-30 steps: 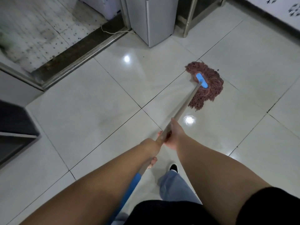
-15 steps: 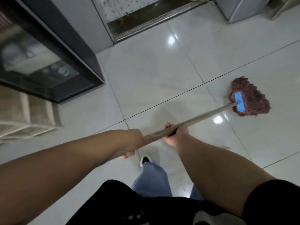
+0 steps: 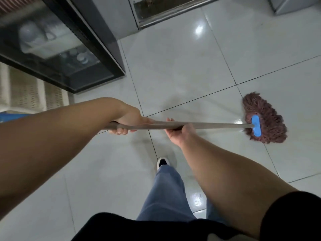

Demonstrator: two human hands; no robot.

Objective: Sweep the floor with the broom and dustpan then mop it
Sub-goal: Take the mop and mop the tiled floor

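A mop with a reddish-brown string head (image 3: 265, 119) and a blue clamp (image 3: 256, 125) lies flat on the glossy white tiled floor (image 3: 173, 66) at the right. Its grey handle (image 3: 217, 125) runs almost level across the view toward me. My left hand (image 3: 128, 119) grips the handle's near part from above. My right hand (image 3: 178, 131) holds the handle from below, a little farther along toward the head. No broom or dustpan is in view.
A dark glass-fronted cabinet (image 3: 57, 49) with dishes inside stands at the upper left, a pale perforated crate (image 3: 26, 94) beside it. A metal door threshold (image 3: 166, 16) runs along the top. A grey appliance corner (image 3: 295, 4) is at top right. My shoe (image 3: 162, 162) stands on the tiles.
The view has swung left, so the cabinet now fills the upper left. The mop head has slid to the right of me, and the handle now lies nearly level across the view.
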